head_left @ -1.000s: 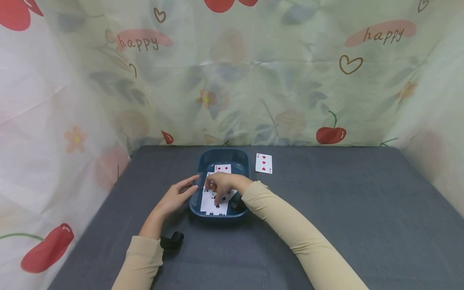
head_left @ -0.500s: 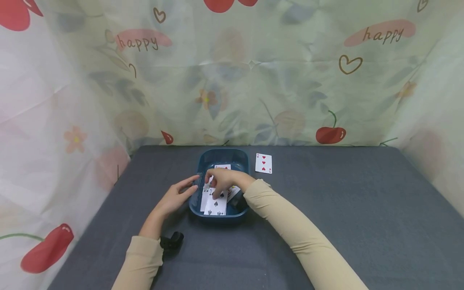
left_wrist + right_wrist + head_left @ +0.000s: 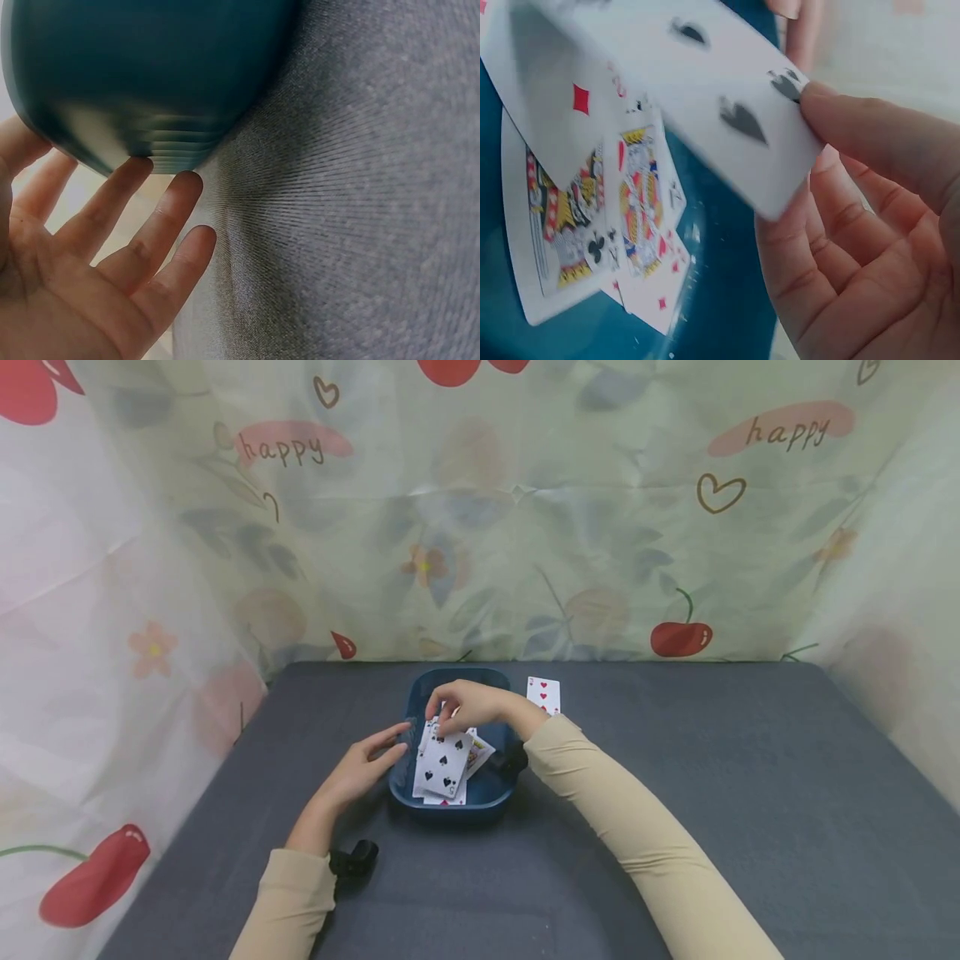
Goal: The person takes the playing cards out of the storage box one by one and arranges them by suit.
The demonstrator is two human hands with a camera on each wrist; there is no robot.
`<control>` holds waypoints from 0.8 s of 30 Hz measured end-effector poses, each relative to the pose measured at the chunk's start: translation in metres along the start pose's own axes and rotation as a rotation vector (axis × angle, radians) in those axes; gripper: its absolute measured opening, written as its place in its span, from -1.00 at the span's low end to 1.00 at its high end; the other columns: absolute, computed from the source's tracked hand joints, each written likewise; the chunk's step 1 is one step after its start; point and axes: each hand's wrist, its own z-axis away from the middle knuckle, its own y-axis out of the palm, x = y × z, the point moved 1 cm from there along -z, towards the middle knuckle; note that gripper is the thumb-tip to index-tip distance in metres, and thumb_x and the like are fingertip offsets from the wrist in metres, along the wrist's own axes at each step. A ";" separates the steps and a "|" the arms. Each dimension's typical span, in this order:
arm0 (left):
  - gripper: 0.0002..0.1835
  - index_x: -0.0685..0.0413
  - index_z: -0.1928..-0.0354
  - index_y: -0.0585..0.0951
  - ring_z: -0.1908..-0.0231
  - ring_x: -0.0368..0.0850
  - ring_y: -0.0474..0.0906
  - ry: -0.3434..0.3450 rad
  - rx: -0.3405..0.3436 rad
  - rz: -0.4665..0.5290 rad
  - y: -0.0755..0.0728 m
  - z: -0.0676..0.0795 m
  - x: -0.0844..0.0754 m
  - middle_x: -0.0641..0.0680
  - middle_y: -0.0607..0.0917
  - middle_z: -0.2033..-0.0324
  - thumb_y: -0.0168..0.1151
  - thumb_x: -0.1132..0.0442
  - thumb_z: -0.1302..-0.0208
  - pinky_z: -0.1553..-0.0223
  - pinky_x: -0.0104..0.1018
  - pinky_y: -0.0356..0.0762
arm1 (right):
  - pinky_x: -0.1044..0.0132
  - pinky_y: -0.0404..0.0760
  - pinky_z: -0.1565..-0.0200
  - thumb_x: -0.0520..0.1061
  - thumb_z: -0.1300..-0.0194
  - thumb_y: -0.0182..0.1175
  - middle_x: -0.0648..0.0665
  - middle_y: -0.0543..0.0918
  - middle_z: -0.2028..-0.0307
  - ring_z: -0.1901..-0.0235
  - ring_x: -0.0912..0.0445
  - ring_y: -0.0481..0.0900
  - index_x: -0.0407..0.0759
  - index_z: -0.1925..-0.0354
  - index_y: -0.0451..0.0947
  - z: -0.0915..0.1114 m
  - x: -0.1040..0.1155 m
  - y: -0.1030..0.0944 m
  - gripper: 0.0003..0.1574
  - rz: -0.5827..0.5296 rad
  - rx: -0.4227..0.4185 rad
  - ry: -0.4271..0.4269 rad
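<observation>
My right hand (image 3: 476,703) is over the far half of a dark blue plastic tub (image 3: 453,814). Thumb and forefinger pinch a five of spades (image 3: 444,767) by one end; the right wrist view shows the same card (image 3: 712,97) tilted over the others. Below it in the tub lie several loose playing cards, among them a king of clubs (image 3: 566,225) and another face card (image 3: 640,202). At the tub's left side is my left hand (image 3: 366,768), its fingers spread and fingertips right at the wall. The left wrist view shows that hand (image 3: 97,262) beside the tub's outer wall (image 3: 157,52).
A three of hearts (image 3: 543,693) lies face up on the dark grey tablecloth (image 3: 712,777), right of the tub and partly behind the right wrist. Black wrist cameras sit on both wrists. A printed fabric curtain (image 3: 517,568) encloses the table's back and sides.
My right hand has drawn the five of spades up and away toward the tub's far end, uncovering a red-suited card below it. The left hand has stayed in place.
</observation>
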 end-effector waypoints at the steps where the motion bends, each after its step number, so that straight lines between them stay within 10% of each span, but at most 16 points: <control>1: -0.46 -0.24 -0.37 0.24 -0.41 0.19 0.05 0.000 0.001 0.000 0.000 0.000 0.000 0.13 0.16 -0.42 -0.03 -0.06 -0.38 -0.30 0.25 0.11 | 0.43 0.54 0.30 -0.20 -0.21 0.22 -0.14 0.66 0.27 0.39 0.20 0.53 -0.18 0.05 0.48 0.001 0.000 -0.002 -0.69 -0.005 -0.007 -0.003; 24: -0.46 -0.16 -0.37 0.25 -0.41 0.21 0.04 0.033 -0.010 0.001 0.000 0.001 -0.001 0.17 0.16 -0.42 -0.03 -0.02 -0.39 -0.33 0.20 0.10 | 0.38 0.52 0.31 -0.28 -0.27 0.08 -0.29 0.64 0.13 0.31 0.15 0.57 -0.33 -0.03 0.44 0.059 -0.036 -0.046 -0.65 -0.198 -0.246 0.015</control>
